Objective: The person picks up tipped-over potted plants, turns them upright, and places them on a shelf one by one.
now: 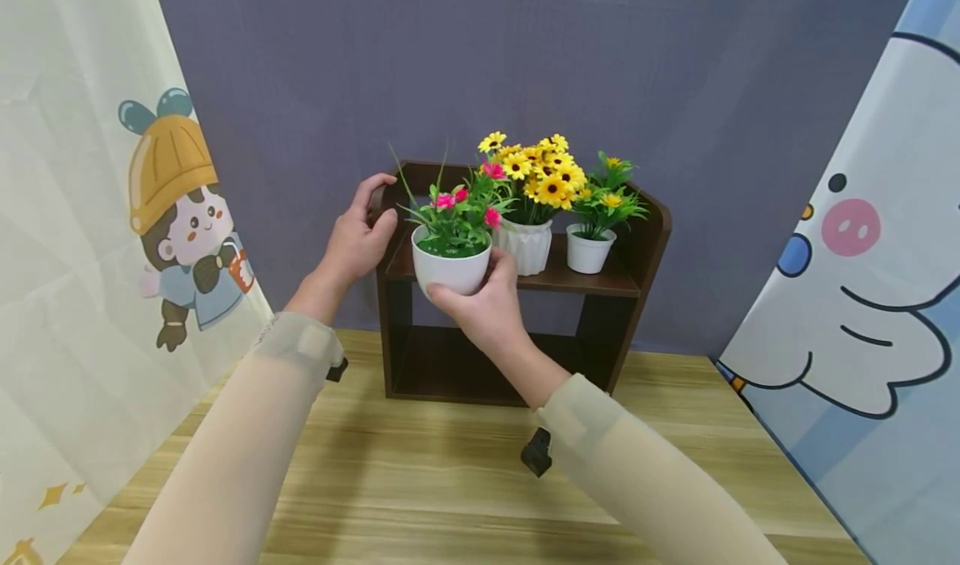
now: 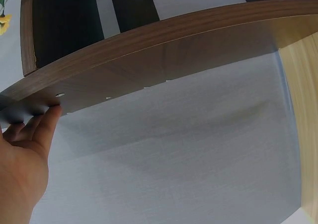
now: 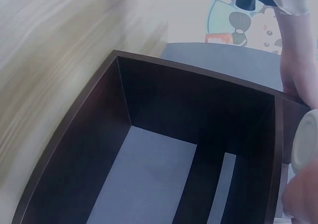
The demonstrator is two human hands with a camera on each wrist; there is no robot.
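fingers of right hand (image 1: 480,307) clamped under pink-flower pot (image 1: 450,269) at shelf (image 1: 570,280) left front edge; left hand (image 1: 358,236) grips the shelf's left side panel; risk: leaves snag yellow-flower vase (image 1: 527,246), pot tips off the edge

Both arms extended, left hand (image 1: 358,240) and right hand (image 1: 483,307) curled.

Grey wall (image 1: 525,57), cartoon curtains (image 1: 82,240), wooden table (image 1: 450,498)

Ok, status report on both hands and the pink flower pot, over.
Left hand gripping the dark wooden shelf's left side panel. Right hand holding the white pot of pink flowers at the shelf's front left edge. Yellow-flower pots close behind it.
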